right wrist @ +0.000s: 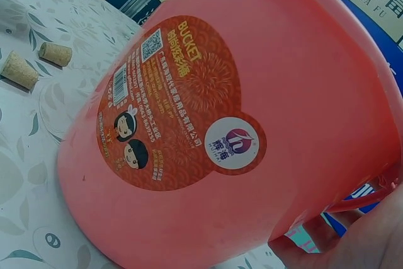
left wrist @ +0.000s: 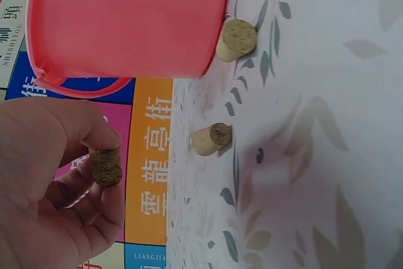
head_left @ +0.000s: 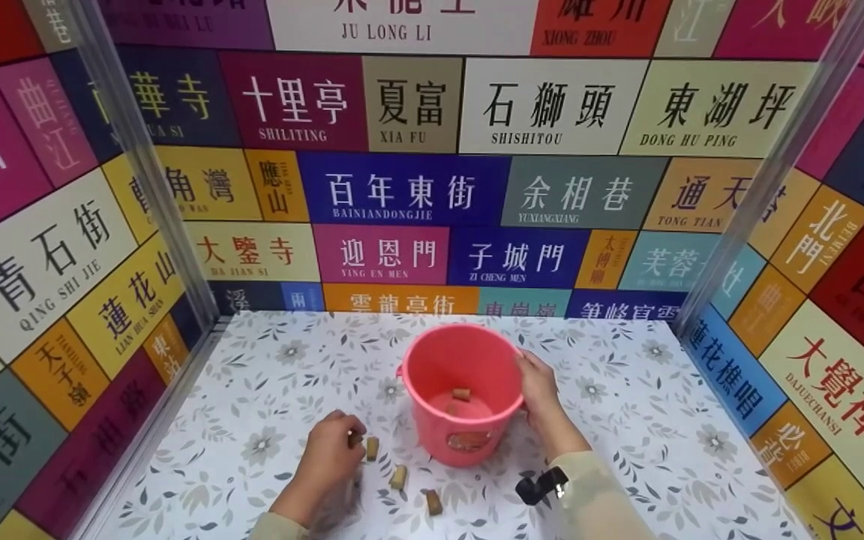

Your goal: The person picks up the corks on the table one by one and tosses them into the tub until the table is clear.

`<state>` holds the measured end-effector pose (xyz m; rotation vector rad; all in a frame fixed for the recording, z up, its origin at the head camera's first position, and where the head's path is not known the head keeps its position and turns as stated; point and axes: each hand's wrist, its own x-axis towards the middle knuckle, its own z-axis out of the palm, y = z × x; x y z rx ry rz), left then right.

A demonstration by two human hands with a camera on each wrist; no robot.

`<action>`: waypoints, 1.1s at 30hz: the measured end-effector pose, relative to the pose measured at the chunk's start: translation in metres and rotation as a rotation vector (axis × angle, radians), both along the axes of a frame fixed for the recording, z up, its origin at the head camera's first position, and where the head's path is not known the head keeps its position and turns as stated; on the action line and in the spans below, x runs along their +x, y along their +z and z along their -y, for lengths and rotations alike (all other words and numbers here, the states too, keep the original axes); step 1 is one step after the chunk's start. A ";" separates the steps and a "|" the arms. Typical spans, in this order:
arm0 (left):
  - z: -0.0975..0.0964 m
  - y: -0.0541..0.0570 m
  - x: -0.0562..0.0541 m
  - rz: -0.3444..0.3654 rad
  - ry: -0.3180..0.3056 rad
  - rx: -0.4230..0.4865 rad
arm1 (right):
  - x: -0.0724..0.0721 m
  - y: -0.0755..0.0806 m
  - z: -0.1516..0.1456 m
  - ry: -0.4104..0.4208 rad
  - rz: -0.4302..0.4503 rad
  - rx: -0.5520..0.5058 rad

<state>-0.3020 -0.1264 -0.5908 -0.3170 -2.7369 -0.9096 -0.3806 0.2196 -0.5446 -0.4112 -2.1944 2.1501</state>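
A pink plastic bucket [head_left: 432,431] stands on the table with corks [head_left: 461,394] at its bottom. My right hand [head_left: 541,386] holds the bucket's right side near the rim; in the right wrist view its fingers [right wrist: 321,234] are by the handle's end. To the left of the bucket, my left hand [head_left: 331,450] pinches a cork [left wrist: 107,168] between thumb and fingers, raised over the table. Three loose corks lie in front of the bucket: one [head_left: 372,448] beside my left hand, one [head_left: 399,477] in the middle and one [head_left: 433,502] nearest to me.
A white leaf-patterned cloth [head_left: 252,382] covers the table. Colourful panels with Chinese place names [head_left: 402,187] stand behind and on both sides, with clear corner posts [head_left: 154,172] between them. A black strap device [head_left: 541,486] sits on my right wrist.
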 end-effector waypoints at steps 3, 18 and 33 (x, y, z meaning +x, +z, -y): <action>0.001 0.003 -0.001 -0.007 0.010 0.014 | 0.001 0.001 -0.001 0.012 0.016 -0.006; 0.001 0.020 -0.010 -0.071 0.011 0.026 | 0.002 0.000 0.001 -0.007 0.000 0.003; -0.006 0.052 -0.022 -0.091 -0.003 0.009 | 0.000 -0.001 -0.002 0.010 0.016 0.002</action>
